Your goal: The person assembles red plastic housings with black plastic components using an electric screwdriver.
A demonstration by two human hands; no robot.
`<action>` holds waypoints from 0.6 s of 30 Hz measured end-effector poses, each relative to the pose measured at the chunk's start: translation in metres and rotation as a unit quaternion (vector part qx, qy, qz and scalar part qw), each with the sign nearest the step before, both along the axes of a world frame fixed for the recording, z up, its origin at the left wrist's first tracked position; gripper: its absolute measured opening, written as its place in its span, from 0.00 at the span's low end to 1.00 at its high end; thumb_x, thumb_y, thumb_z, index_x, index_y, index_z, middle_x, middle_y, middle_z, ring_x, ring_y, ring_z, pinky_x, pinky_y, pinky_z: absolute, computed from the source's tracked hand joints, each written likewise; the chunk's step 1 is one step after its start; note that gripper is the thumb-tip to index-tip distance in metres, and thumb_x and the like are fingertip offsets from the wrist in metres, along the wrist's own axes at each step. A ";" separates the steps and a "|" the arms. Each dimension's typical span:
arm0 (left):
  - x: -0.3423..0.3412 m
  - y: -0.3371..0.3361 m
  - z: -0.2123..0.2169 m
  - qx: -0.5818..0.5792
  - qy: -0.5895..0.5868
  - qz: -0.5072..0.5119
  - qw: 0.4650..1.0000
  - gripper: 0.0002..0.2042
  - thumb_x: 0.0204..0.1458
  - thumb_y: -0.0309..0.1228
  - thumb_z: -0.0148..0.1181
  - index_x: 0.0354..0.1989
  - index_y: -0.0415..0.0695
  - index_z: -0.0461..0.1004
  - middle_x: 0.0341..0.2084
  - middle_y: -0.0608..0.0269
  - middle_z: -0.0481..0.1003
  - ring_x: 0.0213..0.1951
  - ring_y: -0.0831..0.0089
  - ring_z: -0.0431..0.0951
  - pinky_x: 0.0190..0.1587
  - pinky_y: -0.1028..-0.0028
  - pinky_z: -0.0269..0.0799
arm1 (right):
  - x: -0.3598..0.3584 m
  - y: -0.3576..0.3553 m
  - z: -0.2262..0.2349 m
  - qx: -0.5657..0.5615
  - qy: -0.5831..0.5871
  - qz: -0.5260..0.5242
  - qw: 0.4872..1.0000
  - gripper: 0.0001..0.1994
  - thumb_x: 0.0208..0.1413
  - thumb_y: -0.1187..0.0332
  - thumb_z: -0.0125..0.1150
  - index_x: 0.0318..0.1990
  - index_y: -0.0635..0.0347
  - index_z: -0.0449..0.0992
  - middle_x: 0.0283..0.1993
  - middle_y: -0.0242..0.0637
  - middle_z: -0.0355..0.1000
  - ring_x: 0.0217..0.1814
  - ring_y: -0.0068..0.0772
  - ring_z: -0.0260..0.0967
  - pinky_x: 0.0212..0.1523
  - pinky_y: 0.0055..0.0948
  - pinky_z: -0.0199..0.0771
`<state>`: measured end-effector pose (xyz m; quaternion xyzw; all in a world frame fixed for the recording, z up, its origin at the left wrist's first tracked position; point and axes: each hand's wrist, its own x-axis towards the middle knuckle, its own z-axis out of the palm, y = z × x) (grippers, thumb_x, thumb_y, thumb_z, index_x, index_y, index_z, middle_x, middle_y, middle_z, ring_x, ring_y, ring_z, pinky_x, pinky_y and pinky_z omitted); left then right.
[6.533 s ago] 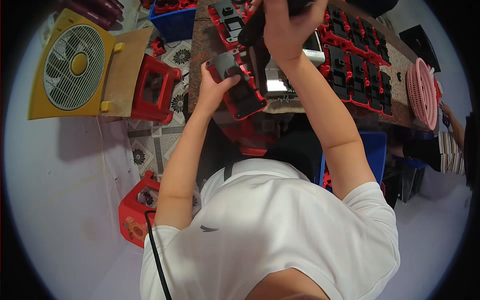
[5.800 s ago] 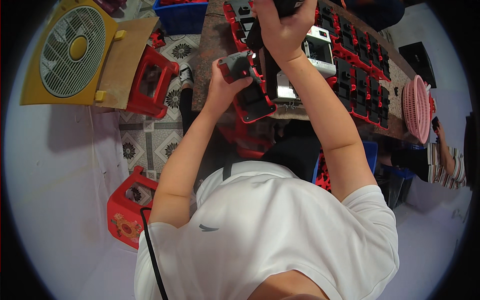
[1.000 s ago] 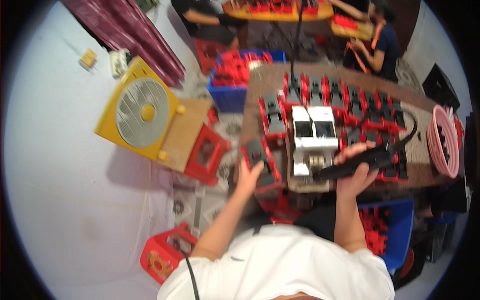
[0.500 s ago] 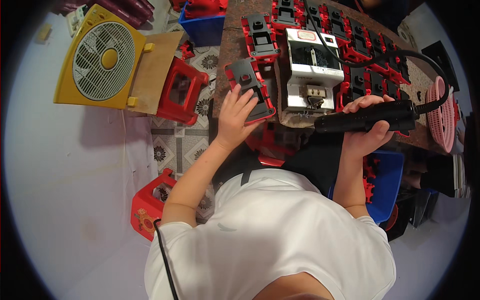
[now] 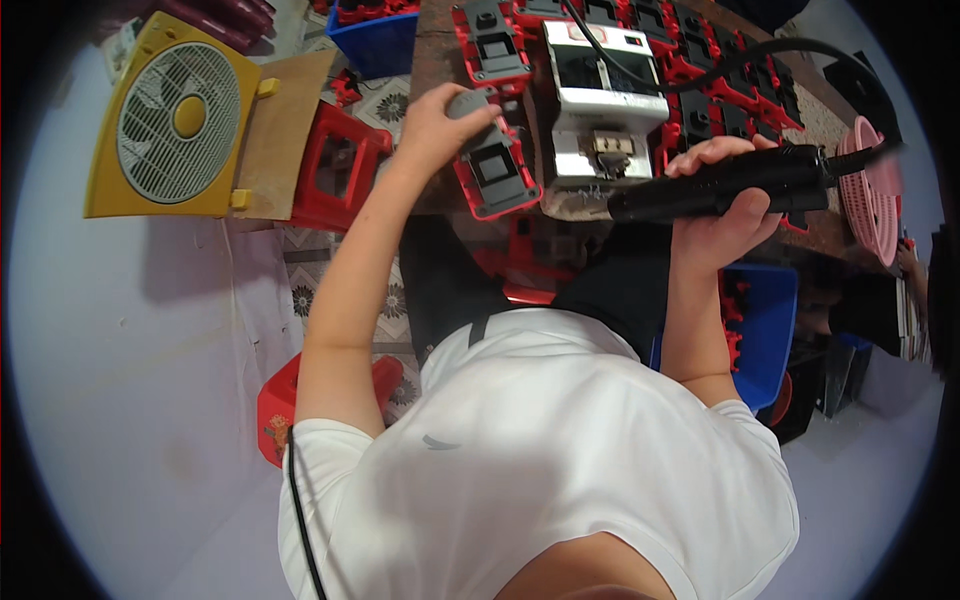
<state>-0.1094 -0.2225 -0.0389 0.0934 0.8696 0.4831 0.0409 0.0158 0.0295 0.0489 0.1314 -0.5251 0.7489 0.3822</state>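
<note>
My left hand [image 5: 440, 125] curls its fingers over the far end of a red-and-black plastic housing [image 5: 496, 175], lying at the near left edge of the table. Its black top plate has a square opening. A black corded electric screwdriver [image 5: 720, 187] lies sideways in my right hand [image 5: 728, 215], its narrow end pointing left and its cable leaving on the right. Between the hands stands a white, box-shaped screw feeder [image 5: 604, 105] with a dark window and a small metal block in front. Another housing [image 5: 492, 42] sits beyond my left hand.
Several red-and-black housings [image 5: 700, 125] stand in rows behind and right of the feeder. The cable [image 5: 740, 58] arcs over them. A pink basket [image 5: 868, 190] is at the table's right edge. Blue bins [image 5: 775, 330], a red stool [image 5: 345, 160] and a yellow fan [image 5: 175, 115] stand around.
My left hand has moved from the middle of the housing to its far end, with the fingers now curled. My right hand still holds the screwdriver. The whole view has shifted slightly.
</note>
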 end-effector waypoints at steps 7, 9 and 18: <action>-0.006 -0.001 -0.003 -0.011 0.044 0.040 0.998 0.28 0.40 0.49 0.72 0.43 0.38 0.79 0.33 0.50 0.81 0.37 0.63 0.82 0.43 0.69 0.75 | 0.002 0.016 -0.001 0.027 0.021 -0.018 0.999 0.33 0.56 0.51 0.64 0.55 0.69 0.57 0.32 0.48 0.71 0.27 0.35 0.71 0.28 0.35 0.78; -0.014 -0.009 -0.009 -0.028 0.161 0.034 0.986 0.28 0.44 0.49 0.70 0.45 0.38 0.77 0.37 0.49 0.79 0.41 0.58 0.79 0.45 0.66 0.73 | 0.000 0.019 0.000 0.035 0.021 -0.017 0.999 0.33 0.56 0.51 0.64 0.55 0.68 0.57 0.33 0.48 0.71 0.28 0.35 0.71 0.28 0.36 0.78; 0.058 -0.007 -0.032 -0.088 0.282 -0.039 0.955 0.36 0.44 0.42 0.70 0.63 0.46 0.64 0.67 0.51 0.56 0.69 0.46 0.51 0.68 0.55 0.47 | -0.025 0.016 -0.011 0.031 0.115 -0.016 0.993 0.28 0.56 0.61 0.65 0.55 0.65 0.56 0.33 0.47 0.72 0.28 0.32 0.72 0.29 0.31 0.78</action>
